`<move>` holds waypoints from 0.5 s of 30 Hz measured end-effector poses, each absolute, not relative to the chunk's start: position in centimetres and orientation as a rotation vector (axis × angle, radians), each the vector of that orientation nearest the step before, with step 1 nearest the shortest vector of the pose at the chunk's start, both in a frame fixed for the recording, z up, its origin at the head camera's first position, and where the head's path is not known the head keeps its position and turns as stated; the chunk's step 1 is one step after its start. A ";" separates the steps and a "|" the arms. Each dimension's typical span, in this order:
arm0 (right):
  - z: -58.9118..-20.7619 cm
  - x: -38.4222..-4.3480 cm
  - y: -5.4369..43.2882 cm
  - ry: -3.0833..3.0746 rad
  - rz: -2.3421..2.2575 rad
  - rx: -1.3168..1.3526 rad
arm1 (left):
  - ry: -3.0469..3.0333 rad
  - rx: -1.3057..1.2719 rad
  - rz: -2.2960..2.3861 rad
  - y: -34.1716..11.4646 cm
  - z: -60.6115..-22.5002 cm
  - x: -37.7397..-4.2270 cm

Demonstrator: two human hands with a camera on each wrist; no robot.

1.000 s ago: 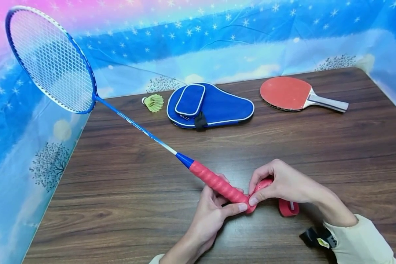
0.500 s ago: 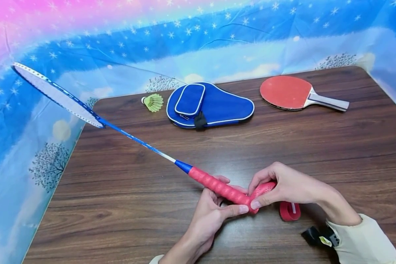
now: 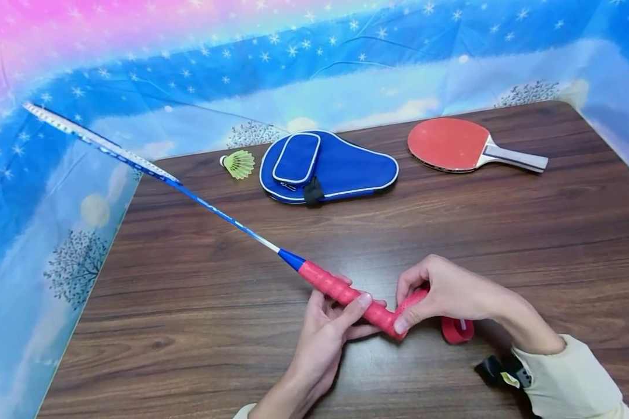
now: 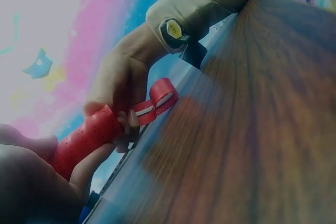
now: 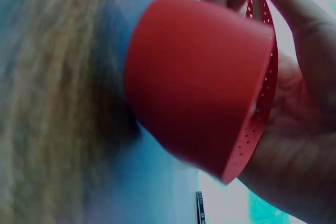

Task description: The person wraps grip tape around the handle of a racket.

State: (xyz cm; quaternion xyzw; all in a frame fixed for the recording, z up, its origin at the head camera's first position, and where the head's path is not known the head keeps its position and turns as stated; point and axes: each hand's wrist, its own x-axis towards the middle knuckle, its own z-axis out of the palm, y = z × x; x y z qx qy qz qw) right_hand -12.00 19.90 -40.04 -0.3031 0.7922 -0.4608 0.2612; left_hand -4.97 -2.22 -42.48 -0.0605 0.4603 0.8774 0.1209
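A blue and white badminton racket [image 3: 228,219] slants up to the left, its head seen nearly edge-on. Red perforated grip tape covers its handle [image 3: 335,286] in overlapping ridges. My left hand [image 3: 317,343] holds the handle from below, thumb lying along its top. At the butt end, my right hand [image 3: 453,291] pinches the strip of red tape [image 3: 413,299] between thumb and fingers. The tape's loose tail [image 3: 457,330] hangs in a loop below that hand. In the right wrist view a broad curl of tape [image 5: 194,82] hides part of the hand.
A brown wooden table [image 3: 199,337] lies below the hands. Along its far side are a yellow-green shuttlecock [image 3: 238,164], a blue paddle case [image 3: 340,166] with white piping, and a red table tennis paddle [image 3: 448,145]. A printed cloth [image 3: 320,75] hangs behind.
The racket has rolled about its length, so its head went from face-on to nearly edge-on. My left thumb has shifted from the butt end farther up the handle. My right hand still pinches the tape.
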 end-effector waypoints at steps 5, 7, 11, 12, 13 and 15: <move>-39.8 -12.2 20.0 2.139 -1.276 -0.785 | 1.339 -0.137 2.593 -2.4 -42.3 -5.0; -39.8 -12.3 20.1 2.124 -1.297 -0.788 | 1.344 -0.130 2.597 -2.5 -42.2 -5.0; -40.0 -12.3 20.0 2.107 -1.320 -0.808 | 1.351 -0.122 2.614 -2.6 -42.1 -5.0; -40.0 -12.3 20.0 2.102 -1.322 -0.808 | 1.353 -0.117 2.626 -2.6 -42.1 -5.0; -40.0 -12.3 20.0 2.097 -1.324 -0.811 | 1.355 -0.109 2.641 -2.6 -42.1 -5.0; -40.0 -12.2 20.0 2.086 -1.321 -0.808 | 1.364 -0.079 2.672 -2.6 -42.0 -4.9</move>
